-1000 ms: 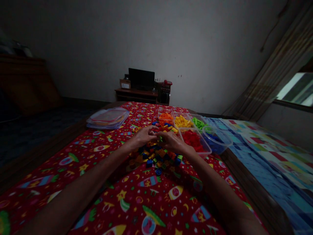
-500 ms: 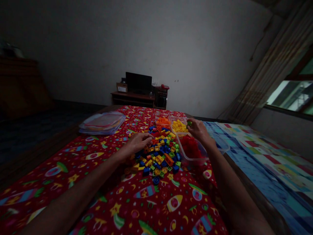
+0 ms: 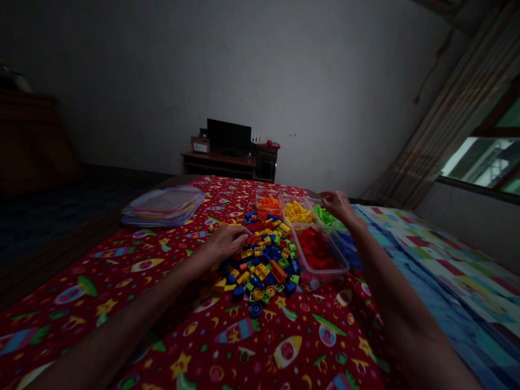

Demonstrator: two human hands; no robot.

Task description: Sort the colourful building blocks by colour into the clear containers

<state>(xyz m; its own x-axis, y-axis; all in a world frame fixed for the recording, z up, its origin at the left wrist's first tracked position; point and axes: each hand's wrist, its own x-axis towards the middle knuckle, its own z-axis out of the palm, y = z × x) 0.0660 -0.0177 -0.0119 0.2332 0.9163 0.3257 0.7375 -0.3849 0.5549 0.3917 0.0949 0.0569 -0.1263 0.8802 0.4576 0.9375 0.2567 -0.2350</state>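
Observation:
A heap of mixed toy building blocks (image 3: 266,260) in yellow, blue, green, red and orange lies on the red patterned cloth. My left hand (image 3: 228,241) rests at the heap's left edge, its fingers bent together among the blocks. What its fingertips hold, if anything, is hidden. My right hand (image 3: 338,206) hovers over the clear box of green blocks (image 3: 324,215). Its thumb and fingers look slightly apart, and no block shows between them. Nearby stand boxes of yellow blocks (image 3: 298,213), orange blocks (image 3: 270,203), red blocks (image 3: 317,248) and blue blocks (image 3: 347,248).
Stacked clear lids (image 3: 164,206) lie on the cloth (image 3: 239,357) at the left. Beyond the table's right edge is a bed with a blue and checkered cover (image 3: 430,271). A monitor (image 3: 229,136) stands on a desk against the far wall.
My right hand has moved slightly right and up, and the green block seen in its fingers no longer shows. The green and blue boxes show more. My left hand stays at the heap.

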